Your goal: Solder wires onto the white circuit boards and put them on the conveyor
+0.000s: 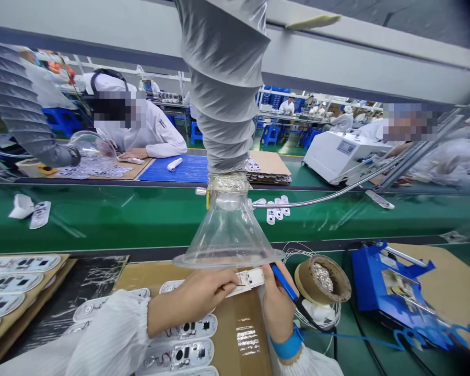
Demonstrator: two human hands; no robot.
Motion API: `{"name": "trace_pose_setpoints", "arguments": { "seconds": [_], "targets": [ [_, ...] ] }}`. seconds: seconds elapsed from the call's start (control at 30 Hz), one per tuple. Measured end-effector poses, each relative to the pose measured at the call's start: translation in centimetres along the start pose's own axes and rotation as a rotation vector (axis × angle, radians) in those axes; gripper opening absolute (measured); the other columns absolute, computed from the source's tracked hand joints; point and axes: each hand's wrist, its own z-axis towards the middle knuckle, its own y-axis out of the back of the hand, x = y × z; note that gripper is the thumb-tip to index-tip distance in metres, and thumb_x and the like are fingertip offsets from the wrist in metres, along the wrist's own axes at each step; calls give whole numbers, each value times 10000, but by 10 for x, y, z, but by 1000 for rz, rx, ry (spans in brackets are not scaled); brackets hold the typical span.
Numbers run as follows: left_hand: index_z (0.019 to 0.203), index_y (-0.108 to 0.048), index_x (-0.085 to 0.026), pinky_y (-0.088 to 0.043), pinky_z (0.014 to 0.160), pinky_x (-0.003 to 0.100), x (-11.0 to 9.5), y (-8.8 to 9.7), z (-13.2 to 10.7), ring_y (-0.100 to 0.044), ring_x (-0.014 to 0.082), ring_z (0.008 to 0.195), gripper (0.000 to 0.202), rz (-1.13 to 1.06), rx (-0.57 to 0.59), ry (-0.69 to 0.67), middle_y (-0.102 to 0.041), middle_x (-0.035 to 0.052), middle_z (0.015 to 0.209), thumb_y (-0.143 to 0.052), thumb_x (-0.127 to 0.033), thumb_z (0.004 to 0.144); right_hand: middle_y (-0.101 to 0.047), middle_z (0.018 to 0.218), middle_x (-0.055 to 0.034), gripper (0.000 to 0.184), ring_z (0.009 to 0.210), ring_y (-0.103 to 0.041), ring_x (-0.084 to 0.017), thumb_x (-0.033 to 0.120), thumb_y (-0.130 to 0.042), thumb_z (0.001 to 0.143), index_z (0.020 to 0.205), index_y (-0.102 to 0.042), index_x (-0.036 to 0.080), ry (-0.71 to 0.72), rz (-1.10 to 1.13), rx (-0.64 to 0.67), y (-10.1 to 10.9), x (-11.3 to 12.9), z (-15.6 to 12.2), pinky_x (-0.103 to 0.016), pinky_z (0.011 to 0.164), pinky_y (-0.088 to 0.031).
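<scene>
My left hand (207,290) is closed in a pinch at the near end of a white panel with a circuit board (251,279). A thin reddish wire seems to run from its fingertips onto the panel. On the panel's other side my right hand (276,300) is wrapped round a soldering iron (285,282) with a blue handle and a black cable; its tip is hidden. A blue strap (288,343) circles the right wrist. Under the left forearm, similar panels (194,355) lie in a row on a cardboard sheet (245,324).
A clear funnel hood (229,235) hangs from a grey duct (227,94) just above my hands. At right stand a cardboard ring (306,282) holding metal shavings and a blue metal stand (391,292). Stacked panels (21,263) lie left. A co-worker (141,122) sits opposite.
</scene>
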Motion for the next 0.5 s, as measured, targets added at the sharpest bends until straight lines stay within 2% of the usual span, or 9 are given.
{"name": "trace_pose_setpoints", "arguments": {
  "seconds": [0.1, 0.2, 0.27, 0.37, 0.43, 0.5],
  "targets": [
    [1077, -704, -248, -447, 646, 270, -3, 4, -2, -596, 162, 691, 270, -186, 65, 182, -709, -3, 882, -470, -380, 1111, -808, 1263, -132, 598, 1166, -744, -338, 688, -712, 906, 1227, -830, 198, 32, -9, 0, 2, 4, 1, -410, 946, -603],
    [1075, -685, -241, -434, 608, 260, -6, 12, -4, -553, 159, 655, 293, -306, 101, 233, -610, -29, 761, -486, -454, 1107, -829, 1173, -132, 577, 1145, -752, -348, 685, -717, 901, 1185, -838, 197, 35, -18, 3, 6, 3, 1, -426, 943, -596],
    [1057, -677, -235, -486, 664, 263, -3, 20, -6, -595, 168, 726, 288, -312, 74, 188, -628, -17, 803, -505, -462, 1104, -843, 1059, -120, 539, 1086, -766, -353, 667, -744, 894, 1160, -843, 209, 16, -27, 13, 11, 1, 2, -438, 920, -592],
    [994, -661, -225, -565, 877, 338, 11, 35, -13, -668, 209, 958, 251, -252, -15, 126, -702, 42, 1011, -546, -429, 1085, -838, 930, -95, 538, 920, -782, -325, 640, -760, 907, 1216, -826, 206, -15, -16, 15, 18, -2, 9, -443, 858, -589],
    [979, -658, -222, -574, 952, 386, 20, 42, -20, -672, 226, 1044, 205, -197, -72, 161, -702, 73, 1118, -558, -375, 1072, -833, 908, -90, 545, 836, -772, -294, 611, -784, 902, 1235, -817, 181, 14, 40, -25, 22, -2, 14, -437, 823, -586],
    [1017, -675, -220, -587, 953, 398, 26, 43, -28, -675, 222, 1044, 168, -129, -132, 218, -688, 82, 1175, -544, -313, 1068, -832, 935, -92, 495, 823, -758, -275, 569, -831, 874, 1173, -829, 175, 72, 89, -80, 25, -2, 16, -429, 810, -582]
  ]
}}
